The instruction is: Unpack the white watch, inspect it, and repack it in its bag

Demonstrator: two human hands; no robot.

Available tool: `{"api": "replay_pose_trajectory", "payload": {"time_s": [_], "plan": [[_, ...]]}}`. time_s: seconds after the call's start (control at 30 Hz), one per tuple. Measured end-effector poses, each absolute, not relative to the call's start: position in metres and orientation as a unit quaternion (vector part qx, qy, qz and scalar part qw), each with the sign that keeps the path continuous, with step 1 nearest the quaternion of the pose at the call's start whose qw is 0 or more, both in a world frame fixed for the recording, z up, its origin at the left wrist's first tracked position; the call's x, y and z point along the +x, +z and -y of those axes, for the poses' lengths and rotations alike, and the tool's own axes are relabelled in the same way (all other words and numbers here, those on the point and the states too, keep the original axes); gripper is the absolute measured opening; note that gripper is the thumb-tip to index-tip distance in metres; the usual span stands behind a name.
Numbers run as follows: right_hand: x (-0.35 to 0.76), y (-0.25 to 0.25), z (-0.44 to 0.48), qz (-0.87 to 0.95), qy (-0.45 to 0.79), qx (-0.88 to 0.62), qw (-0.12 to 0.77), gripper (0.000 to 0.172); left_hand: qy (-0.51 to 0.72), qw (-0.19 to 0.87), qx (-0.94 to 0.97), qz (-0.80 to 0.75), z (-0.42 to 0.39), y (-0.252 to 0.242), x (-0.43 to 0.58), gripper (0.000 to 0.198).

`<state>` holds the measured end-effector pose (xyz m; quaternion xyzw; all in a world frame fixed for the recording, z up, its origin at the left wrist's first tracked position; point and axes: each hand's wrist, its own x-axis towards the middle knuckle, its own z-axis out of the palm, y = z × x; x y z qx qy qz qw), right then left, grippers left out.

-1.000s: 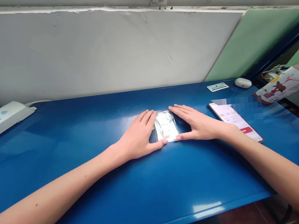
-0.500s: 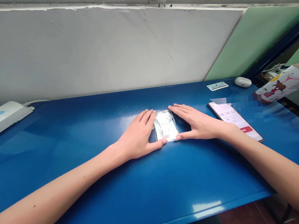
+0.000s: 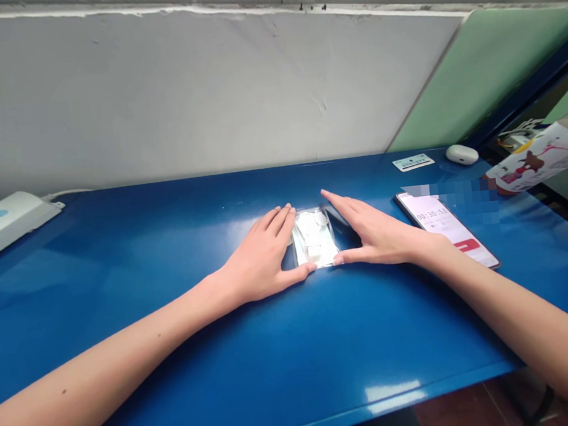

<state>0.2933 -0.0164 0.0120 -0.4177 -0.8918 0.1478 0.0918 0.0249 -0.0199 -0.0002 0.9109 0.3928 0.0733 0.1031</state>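
Note:
A small clear plastic packet (image 3: pixel 315 238) with white contents lies flat on the blue table (image 3: pixel 298 359). What the white pieces are is too unclear to name. My left hand (image 3: pixel 265 258) rests at the packet's left side, fingers stretched forward and thumb at its near edge. On the other side, my right hand (image 3: pixel 366 232) is spread, its thumb by the packet's near right corner and its fingers pointing up and away beyond the far right edge. Neither hand is closed around the packet.
A phone (image 3: pixel 446 227) showing a timer lies right of my right hand. Behind it are a card (image 3: pixel 413 162) and a white earbud case (image 3: pixel 462 154). A printed cup-like container (image 3: pixel 535 161) lies tilted at the right edge. A white power strip (image 3: pixel 8 223) sits at the far left.
My right hand's fingers have lifted and tipped away from the packet's far right edge, while its thumb stays near the corner. My left hand has hardly moved.

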Motion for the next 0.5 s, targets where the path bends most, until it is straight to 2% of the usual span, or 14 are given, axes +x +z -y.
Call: {"api": "replay_pose_trajectory", "payload": {"time_s": [0.17, 0.3, 0.5], "plan": [[0.2943, 0.0110, 0.0166, 0.900, 0.137, -0.394, 0.122, 0.077, 0.082, 0.099, 0.914, -0.384, 0.0196, 0.0003, 0.0243, 0.095], [0.2935, 0.0128, 0.0160, 0.888, 0.112, -0.420, 0.150, 0.062, 0.098, 0.100, 0.910, -0.389, 0.0196, -0.0009, 0.0226, 0.090], [0.2944, 0.0142, 0.0133, 0.861, 0.065, -0.472, 0.179, 0.048, 0.126, 0.130, 0.894, -0.410, 0.0185, -0.0034, 0.0222, 0.061]]}}
